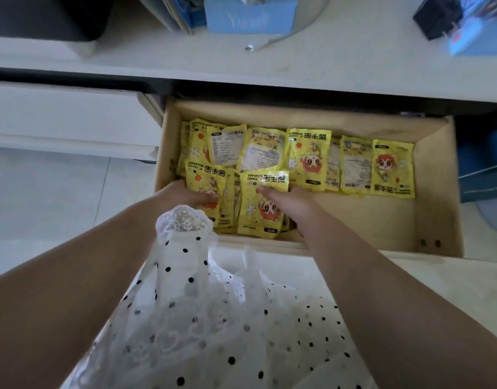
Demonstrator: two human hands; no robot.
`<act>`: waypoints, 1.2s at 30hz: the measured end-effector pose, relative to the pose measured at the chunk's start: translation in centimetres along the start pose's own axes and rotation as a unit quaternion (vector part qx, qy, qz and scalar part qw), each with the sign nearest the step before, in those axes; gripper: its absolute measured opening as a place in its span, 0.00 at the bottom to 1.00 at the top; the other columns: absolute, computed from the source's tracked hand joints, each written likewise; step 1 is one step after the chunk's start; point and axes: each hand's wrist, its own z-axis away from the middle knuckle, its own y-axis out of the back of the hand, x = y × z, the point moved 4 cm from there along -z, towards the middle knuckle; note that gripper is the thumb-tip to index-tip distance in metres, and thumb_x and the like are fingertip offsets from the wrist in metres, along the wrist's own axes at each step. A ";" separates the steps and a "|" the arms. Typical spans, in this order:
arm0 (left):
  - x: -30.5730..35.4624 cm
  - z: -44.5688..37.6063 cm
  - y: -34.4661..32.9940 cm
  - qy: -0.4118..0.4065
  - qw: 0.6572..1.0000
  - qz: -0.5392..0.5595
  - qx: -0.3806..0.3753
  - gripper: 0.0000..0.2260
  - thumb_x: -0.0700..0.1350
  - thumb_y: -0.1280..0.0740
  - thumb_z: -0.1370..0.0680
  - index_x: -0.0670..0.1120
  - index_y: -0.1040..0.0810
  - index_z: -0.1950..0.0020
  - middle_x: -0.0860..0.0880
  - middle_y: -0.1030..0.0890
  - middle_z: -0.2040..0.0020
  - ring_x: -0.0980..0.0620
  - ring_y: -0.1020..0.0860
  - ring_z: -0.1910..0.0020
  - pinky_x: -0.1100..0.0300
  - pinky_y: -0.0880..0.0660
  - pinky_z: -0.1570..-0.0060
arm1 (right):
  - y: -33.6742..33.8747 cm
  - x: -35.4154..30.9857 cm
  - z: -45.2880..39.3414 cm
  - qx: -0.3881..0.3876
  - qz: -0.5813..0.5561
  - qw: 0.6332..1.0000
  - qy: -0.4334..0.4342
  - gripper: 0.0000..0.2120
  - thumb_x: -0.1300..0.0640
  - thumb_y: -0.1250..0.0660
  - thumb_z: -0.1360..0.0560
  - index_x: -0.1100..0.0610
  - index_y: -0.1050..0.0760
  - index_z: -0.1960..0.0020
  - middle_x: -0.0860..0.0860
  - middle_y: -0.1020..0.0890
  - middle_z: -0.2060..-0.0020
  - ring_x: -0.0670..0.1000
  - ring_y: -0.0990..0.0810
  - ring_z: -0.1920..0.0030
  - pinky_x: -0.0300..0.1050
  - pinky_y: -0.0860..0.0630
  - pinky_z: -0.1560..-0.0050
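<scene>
1. The drawer [367,217] under the worktop [353,60] stood pulled out, and both of the person's bare arms reached down into its front left part.
2. The left hand [185,193] lay on the front left packet [205,178], a yellow hand-warmer sachet. Its fingers were stretched out fairly straight across the sachet's lower half and pointed towards the other hand.
3. The right hand [292,203] was on the front middle packet [262,209], just beside the first one. Its fingertips [265,190] rested on the packet's printed face near the top edge. The thumb was hidden, so I could not tell whether the hand was pinching the packet or only pressing on it.
4. The two hands were close together but not touching. A narrow stack of packets showed in the gap between them.
5. Both packets lay on top of more yellow sachets stacked against the drawer's near wall.
6. Behind the hands, a back row of packets [309,158] ran across the drawer from the left wall almost to the right wall. Some lay face up and some showed their printed backs.
7. The right front part of the drawer showed its bare wooden bottom.
8. A blue box [250,18] stood on the worktop above the drawer.
9. The person's white dotted dress [213,318] hung in front of the drawer, between the forearms.
</scene>
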 end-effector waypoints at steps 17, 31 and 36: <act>2.0 1.7 0.3 -0.012 0.968 -0.200 0.153 0.43 0.56 0.25 0.33 0.38 0.43 0.29 0.39 0.37 0.30 0.41 0.35 0.30 0.50 0.34 0.33 | 1.4 1.3 -0.3 0.034 0.161 0.986 -0.007 0.31 0.45 0.33 0.26 0.65 0.32 0.32 0.59 0.23 0.38 0.59 0.24 0.41 0.47 0.27 0.46; 6.6 1.4 -6.5 -0.303 0.844 -0.437 0.071 0.37 0.54 0.27 0.29 0.50 0.40 0.25 0.42 0.34 0.31 0.42 0.34 0.31 0.42 0.35 0.32 | 3.8 3.4 -0.9 -0.010 0.059 0.997 -0.040 0.25 0.48 0.31 0.27 0.59 0.30 0.35 0.54 0.23 0.39 0.58 0.25 0.39 0.59 0.27 0.38; 6.5 1.5 -8.3 -0.277 0.832 -0.471 0.098 0.38 0.57 0.26 0.32 0.54 0.41 0.27 0.42 0.36 0.33 0.39 0.37 0.30 0.35 0.37 0.33 | 4.7 3.8 -0.9 0.026 0.116 0.992 -0.049 0.20 0.48 0.29 0.28 0.63 0.23 0.47 0.60 0.18 0.49 0.61 0.18 0.49 0.59 0.21 0.45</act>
